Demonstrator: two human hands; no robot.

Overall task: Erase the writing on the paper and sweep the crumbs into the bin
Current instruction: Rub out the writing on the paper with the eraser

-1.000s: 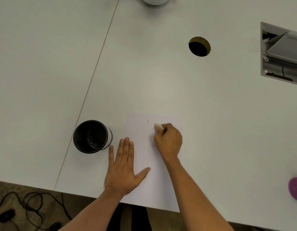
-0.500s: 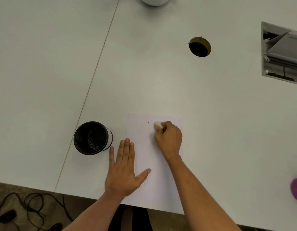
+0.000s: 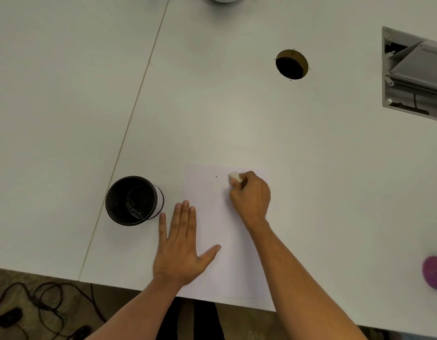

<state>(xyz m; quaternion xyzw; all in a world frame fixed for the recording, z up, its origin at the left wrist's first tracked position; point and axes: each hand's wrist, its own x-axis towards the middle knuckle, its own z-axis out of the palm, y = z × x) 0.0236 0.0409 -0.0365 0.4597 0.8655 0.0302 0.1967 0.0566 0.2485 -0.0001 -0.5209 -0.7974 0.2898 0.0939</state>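
Both hands are on the paper [image 3: 220,231], which lies at the table's [image 3: 237,119] near edge. Curled tight, the right hand [image 3: 251,196] pinches a white eraser [image 3: 235,177] against the paper's far end, just right of a small dark mark [image 3: 216,176]. Spread flat with nothing in it, the left hand [image 3: 182,251] presses the paper's left edge. Just left of the paper stands a black mesh bin [image 3: 133,201].

I count one sheet of paper [image 3: 212,241], one white eraser [image 3: 235,177], one black bin [image 3: 133,201], one dark speck [image 3: 216,176] on the sheet, one round cable hole [image 3: 291,65] in the desk [image 3: 237,114], and two hands [image 3: 180,251].
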